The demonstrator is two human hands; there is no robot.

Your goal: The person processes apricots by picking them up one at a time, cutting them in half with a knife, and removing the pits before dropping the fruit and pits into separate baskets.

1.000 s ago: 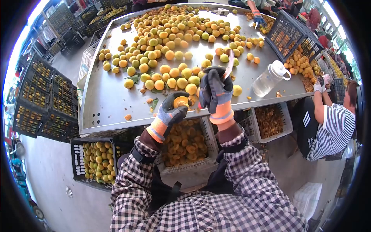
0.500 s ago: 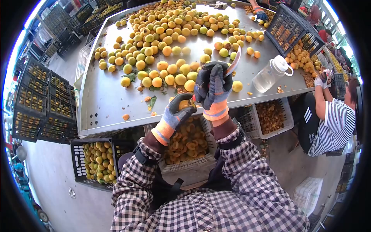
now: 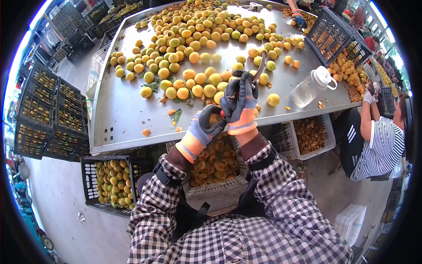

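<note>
My left hand, in a grey, black and orange work glove, is closed around an apricot, mostly covered by the fingers. Beside it, my right hand grips a knife with a curved blade that points up and away from me. A bit of red shows between the hands, by the apricot. Both hands are over the near edge of the metal table. Right below them, a crate holds cut apricot pieces. Whole apricots are heaped across the table beyond.
A clear water bottle stands to the right. Farther right are a tipped black crate and a person in a striped shirt. A gloved hand works at the far side. Below are a black crate and a white crate.
The knife blade has turned and now shows narrower and darker. My right hand has tilted and drawn a little nearer my left, which still holds the apricot. The view has shifted slightly.
</note>
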